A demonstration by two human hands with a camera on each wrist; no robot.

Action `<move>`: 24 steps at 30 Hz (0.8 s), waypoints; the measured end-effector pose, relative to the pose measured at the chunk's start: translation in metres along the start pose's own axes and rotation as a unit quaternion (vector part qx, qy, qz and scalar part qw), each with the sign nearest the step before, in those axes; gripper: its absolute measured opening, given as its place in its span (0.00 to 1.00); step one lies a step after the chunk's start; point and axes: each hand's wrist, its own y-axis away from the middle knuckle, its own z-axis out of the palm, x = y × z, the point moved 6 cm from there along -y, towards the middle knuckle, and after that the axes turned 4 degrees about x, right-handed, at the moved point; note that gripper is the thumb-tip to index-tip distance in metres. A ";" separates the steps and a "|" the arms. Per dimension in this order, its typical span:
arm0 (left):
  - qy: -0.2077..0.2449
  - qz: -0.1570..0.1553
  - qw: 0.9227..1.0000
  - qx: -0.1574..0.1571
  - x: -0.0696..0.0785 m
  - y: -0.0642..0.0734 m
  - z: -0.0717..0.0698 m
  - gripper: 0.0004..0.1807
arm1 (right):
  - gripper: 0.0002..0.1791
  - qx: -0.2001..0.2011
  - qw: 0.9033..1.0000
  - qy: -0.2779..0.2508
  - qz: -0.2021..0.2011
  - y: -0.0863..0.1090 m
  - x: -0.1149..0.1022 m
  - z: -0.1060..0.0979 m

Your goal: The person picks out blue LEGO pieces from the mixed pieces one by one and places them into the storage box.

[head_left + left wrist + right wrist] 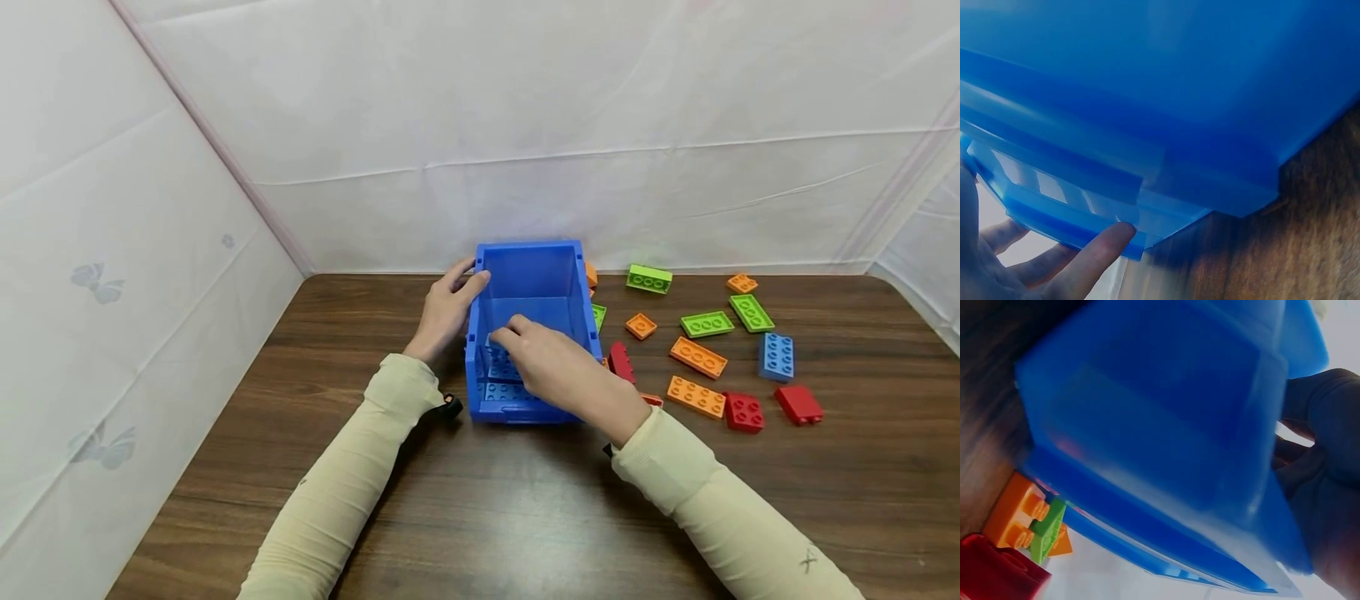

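Blue bin [530, 272] at the fingers [1099, 255] of the left hand [446, 313], gripped by its left rim; inside, right hand [558, 365], unclear whether grasping anything. Beside these fingers, blue bricks [501, 392]; farther right, loose bricks [696, 397] on the desk [517, 517].

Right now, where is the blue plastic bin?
In the head view, the bin sits near mid-picture on the dark wooden table, between the left hand and coloured plastic bricks on the right.

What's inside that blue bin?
Blue studded pieces show at the near end of the blue bin. The right hand reaches in, covering whatever lies directly beneath; whether it holds anything is hidden.
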 end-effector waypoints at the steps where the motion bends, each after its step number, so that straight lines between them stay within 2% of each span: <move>1: -0.001 -0.001 1.000 0.000 0.000 0.000 0.000 0.34 | 0.18 -0.002 1.000 0.001 0.003 0.000 0.001 0.001; 24: -0.007 0.000 1.000 -0.002 0.000 0.001 0.000 0.35 | 0.20 -0.031 0.999 0.033 0.028 -0.004 0.009 0.017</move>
